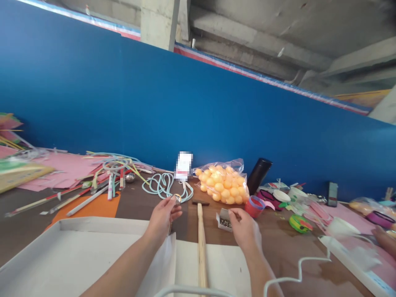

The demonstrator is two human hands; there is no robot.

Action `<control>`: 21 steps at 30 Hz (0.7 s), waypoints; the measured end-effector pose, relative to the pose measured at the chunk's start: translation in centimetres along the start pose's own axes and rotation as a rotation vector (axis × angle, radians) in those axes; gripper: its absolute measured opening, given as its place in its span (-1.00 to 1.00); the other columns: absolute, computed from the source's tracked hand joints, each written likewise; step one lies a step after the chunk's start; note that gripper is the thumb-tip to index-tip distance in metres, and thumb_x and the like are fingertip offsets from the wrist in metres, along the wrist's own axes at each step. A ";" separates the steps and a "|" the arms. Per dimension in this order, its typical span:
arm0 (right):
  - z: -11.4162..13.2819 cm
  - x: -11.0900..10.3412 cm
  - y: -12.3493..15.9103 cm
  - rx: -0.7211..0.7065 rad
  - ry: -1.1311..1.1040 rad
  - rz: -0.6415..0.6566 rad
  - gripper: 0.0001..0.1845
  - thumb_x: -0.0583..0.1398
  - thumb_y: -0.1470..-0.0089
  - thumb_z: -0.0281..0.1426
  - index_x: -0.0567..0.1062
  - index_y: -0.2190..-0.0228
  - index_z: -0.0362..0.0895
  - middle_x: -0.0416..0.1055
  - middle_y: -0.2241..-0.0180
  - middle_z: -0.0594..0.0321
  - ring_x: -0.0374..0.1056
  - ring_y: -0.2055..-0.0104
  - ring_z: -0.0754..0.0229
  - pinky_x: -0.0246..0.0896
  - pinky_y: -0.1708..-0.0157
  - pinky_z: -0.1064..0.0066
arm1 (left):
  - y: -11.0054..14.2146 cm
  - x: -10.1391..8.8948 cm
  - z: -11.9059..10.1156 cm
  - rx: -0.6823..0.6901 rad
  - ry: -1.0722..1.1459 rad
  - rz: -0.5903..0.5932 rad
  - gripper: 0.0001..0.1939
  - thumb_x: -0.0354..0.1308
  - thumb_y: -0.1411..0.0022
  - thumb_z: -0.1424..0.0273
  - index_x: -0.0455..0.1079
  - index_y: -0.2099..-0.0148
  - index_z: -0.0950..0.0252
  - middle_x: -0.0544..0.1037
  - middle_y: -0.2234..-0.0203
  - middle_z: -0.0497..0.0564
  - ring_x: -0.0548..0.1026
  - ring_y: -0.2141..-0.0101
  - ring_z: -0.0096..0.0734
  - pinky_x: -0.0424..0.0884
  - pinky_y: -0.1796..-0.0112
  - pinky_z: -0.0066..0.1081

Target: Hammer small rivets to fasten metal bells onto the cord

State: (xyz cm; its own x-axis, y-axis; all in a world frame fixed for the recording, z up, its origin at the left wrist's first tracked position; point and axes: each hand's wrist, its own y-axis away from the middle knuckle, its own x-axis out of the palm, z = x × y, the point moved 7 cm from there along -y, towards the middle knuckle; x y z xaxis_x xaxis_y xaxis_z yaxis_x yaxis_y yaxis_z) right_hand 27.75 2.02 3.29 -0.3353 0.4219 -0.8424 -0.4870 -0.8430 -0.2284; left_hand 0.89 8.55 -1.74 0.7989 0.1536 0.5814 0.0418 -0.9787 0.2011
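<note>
My left hand (162, 218) is closed in a pinch on a small shiny metal ball (177, 199), held above the table. A few of its other fingers curl loosely beneath. My right hand (246, 229) has its thumb and forefinger pressed together at the raised edge of a small cardboard box (225, 227). Small metal pieces (225, 222), too small to name for certain, fill that box. Between both hands lies a hammer (201, 239), its pale wooden handle pointing toward me and its dark head at the far end.
A bag of orange balls (222, 185), a black bottle (259, 175) and a red cup (255, 207) stand behind. Coiled pale-blue rope (161, 183) is left of them. A white tray (77, 251) lies front left. Another person's hand (385, 241) shows at right, near a white cable (300, 268).
</note>
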 end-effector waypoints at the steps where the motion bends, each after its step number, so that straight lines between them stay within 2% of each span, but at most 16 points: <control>1: -0.6 -0.2 -0.4 0.021 0.022 0.006 -0.70 0.02 -0.03 -0.17 0.50 0.33 0.03 0.50 0.27 0.24 0.38 0.27 0.08 0.11 0.43 0.38 | 0.0 0.0 0.0 0.004 0.000 0.003 -0.90 0.18 -0.09 0.44 0.40 0.34 0.39 0.46 0.50 0.01 0.46 0.54 -0.55 0.47 0.53 -0.54; 4: -1.5 0.1 -0.8 0.041 0.074 0.047 -0.75 0.06 0.00 -0.21 0.52 0.41 0.05 0.51 0.32 0.27 0.39 0.32 0.09 0.09 0.48 0.40 | 0.2 0.2 -0.2 0.018 0.001 0.017 -0.90 0.19 -0.08 0.44 0.40 0.34 0.39 0.45 0.50 0.00 0.46 0.54 -0.56 0.47 0.52 -0.54; 9: -1.1 1.4 -0.7 0.015 0.129 0.111 -0.77 0.07 0.01 -0.24 0.54 0.46 0.07 0.51 0.36 0.29 0.40 0.32 0.10 0.08 0.51 0.42 | 0.5 0.3 -0.3 0.026 -0.003 0.023 -0.91 0.19 -0.08 0.45 0.40 0.34 0.39 0.44 0.48 0.00 0.45 0.54 -0.56 0.47 0.52 -0.54; 16: -1.1 2.2 -1.0 0.009 0.197 0.139 -0.72 0.08 0.00 -0.19 0.57 0.47 0.04 0.52 0.35 0.20 0.42 0.30 0.02 0.11 0.51 0.38 | 0.7 0.3 -0.3 0.021 -0.025 0.020 -0.91 0.19 -0.07 0.44 0.40 0.33 0.37 0.43 0.49 -0.02 0.45 0.53 -0.57 0.46 0.52 -0.55; 21: -0.8 2.9 -1.0 -0.002 0.208 0.146 -0.76 0.11 0.03 -0.20 0.56 0.50 0.04 0.53 0.39 0.23 0.43 0.33 0.06 0.13 0.49 0.38 | 0.6 0.2 -0.2 0.025 -0.019 0.033 -0.87 0.22 -0.04 0.41 0.40 0.33 0.36 0.45 0.49 -0.02 0.45 0.53 -0.56 0.46 0.53 -0.56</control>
State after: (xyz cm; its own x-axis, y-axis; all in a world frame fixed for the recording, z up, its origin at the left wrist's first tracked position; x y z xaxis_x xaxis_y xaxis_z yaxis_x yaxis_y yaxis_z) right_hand 27.93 3.77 0.69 -0.2284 0.2182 -0.9488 -0.4440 -0.8907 -0.0979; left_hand 1.02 7.98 -1.35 0.8116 0.1183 0.5721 0.0297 -0.9864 0.1618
